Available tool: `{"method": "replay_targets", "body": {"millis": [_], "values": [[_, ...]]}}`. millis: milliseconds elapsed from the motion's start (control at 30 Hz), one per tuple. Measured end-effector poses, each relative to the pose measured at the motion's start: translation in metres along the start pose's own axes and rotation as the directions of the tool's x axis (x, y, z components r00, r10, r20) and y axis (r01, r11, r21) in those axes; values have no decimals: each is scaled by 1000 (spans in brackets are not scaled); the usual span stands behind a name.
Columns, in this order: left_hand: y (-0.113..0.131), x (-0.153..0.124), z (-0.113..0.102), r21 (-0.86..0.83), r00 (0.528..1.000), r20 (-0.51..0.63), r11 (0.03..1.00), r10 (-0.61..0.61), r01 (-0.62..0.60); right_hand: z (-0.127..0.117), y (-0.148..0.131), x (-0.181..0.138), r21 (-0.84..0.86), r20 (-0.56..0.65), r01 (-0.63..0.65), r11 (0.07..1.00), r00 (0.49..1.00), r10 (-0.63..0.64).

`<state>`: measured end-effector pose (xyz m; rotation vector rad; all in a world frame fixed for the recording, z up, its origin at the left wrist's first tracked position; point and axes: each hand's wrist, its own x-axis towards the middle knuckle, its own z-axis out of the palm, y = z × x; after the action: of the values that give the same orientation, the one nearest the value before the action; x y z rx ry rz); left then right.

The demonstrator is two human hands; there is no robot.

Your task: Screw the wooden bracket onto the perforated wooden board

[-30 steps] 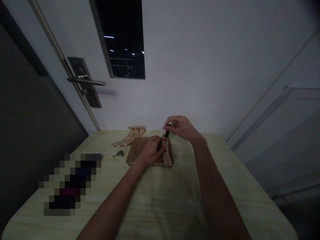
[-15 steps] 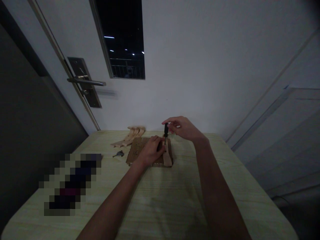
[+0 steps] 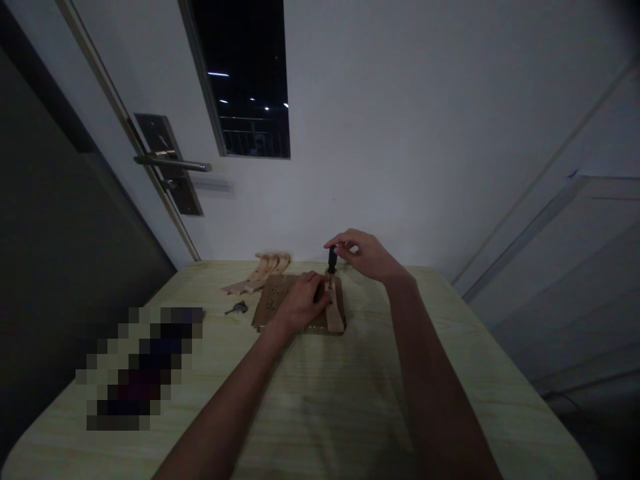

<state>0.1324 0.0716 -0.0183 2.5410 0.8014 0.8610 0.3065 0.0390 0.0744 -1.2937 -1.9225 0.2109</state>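
Observation:
My right hand is closed on the black handle of a screwdriver, held upright with its tip down at a pale wooden piece. The index finger reaches over the top of the handle. My left hand steadies that wooden piece, thumb and forefinger on either side of the spot where the screwdriver's shaft meets it. Beneath the hand and the wood lies a flat brown piece of cardboard with small holes at its left. Whether a screw sits under the tip is too small to tell.
Several curved wooden pieces lie behind the cardboard's left end. A small heap of dark metal screws rests to its left. A blurred-out dark object is at the table's left. Behind the table stands a white door with a handle.
My right hand has shifted very slightly, its wrist a little higher and to the left around the screwdriver. The left hand, wooden piece and cardboard stay in place.

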Motion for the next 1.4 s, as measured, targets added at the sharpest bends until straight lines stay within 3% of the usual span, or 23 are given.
{"method": "replay_targets", "body": {"millis": [400,567,833,1067,1400], "values": [[-2,0,2,-6,1000,-19,1000,11,-12,2,-3,0,127,42,-59,990,998,54],[-2,0,2,-5,1000,-17,1000,7,-7,4,-2,1,181,29,-137,974,991,134],[-1,0,0,-13,1000,1,1000,1,-1,3,0,4,136,59,-94,986,994,87],[-1,0,0,3,1000,2,1000,-4,4,7,-1,1,201,33,-180,963,984,177],[1,-1,0,-3,1000,8,1000,-10,10,6,-3,3,200,93,-154,968,986,138]]}}
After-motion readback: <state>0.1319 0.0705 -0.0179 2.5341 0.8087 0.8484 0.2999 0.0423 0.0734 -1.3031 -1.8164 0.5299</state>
